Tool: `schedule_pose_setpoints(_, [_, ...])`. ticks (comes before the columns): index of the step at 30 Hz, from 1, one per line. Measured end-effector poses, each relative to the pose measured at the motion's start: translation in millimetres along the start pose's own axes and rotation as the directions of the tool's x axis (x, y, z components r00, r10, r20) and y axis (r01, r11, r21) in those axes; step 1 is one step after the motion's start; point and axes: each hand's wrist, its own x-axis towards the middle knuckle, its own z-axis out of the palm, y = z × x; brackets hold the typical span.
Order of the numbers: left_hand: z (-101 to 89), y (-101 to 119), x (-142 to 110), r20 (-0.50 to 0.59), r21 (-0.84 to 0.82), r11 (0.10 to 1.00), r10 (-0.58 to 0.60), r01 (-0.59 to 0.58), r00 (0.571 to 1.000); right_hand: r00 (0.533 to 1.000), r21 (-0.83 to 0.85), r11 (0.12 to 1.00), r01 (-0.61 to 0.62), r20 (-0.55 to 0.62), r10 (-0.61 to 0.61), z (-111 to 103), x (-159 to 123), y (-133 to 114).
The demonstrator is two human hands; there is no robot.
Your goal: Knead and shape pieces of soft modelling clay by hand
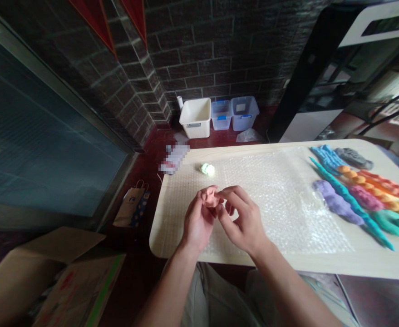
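A small lump of salmon-pink modelling clay (210, 197) with an uneven, folded surface rests in the fingers of my left hand (198, 227), which is closed around it. From the right, my right hand (242, 218) pinches the same lump's edge between thumb and forefinger, the other fingers curled. Both hands are above bubble wrap (281, 200) spread over the table. Just beyond them lies a pale green-white lump (207, 169). The underside of the pink clay is hidden by my fingers.
On the light wooden table (322, 261), at the right, lie long clay pieces: purple (337, 202), teal (352, 202), blue (327, 156), grey (354, 158) and several others. Bins (195, 119) stand by the brick wall. A cardboard box (80, 281) and paper bag (131, 205) are at left.
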Motion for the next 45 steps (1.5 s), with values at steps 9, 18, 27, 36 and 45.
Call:
schedule_pose_setpoints(9, [8.5, 3.7, -2.2, -0.027, -0.056, 0.998, -0.033, 0.031, 0.999, 0.997, 0.001, 0.999, 0.047, -0.056, -0.047, 3.1, -2.9, 0.9])
schedule_pose_setpoints(18, [7.3, 9.0, -2.5, 0.029, 0.038, 0.999, 0.031, -0.032, 0.999, 0.998, -0.117, 0.993, -0.014, 0.056, 0.020, 3.2, -3.1, -0.3])
schedule_pose_setpoints(27, [-0.2, 1.9, 0.9, -0.019, 0.026, 0.995, 0.094, -0.094, 0.995, 0.998, -0.130, 0.991, 0.028, 0.054, -0.021, 4.7, -3.9, -1.2])
schedule_pose_setpoints(36, [1.0, 3.6, 0.7, -0.057, 0.117, 0.972, 0.211, -0.203, 0.976, 0.997, -0.045, 0.997, -0.069, 0.027, 0.070, 7.1, -2.1, 0.7])
schedule_pose_setpoints(45, [1.0, -1.3, -3.0, -0.061, 0.344, 0.871, 0.393, -0.350, 0.918, 0.938, 0.239, 0.909, -0.343, 0.043, 0.343, 4.1, -0.2, 1.9])
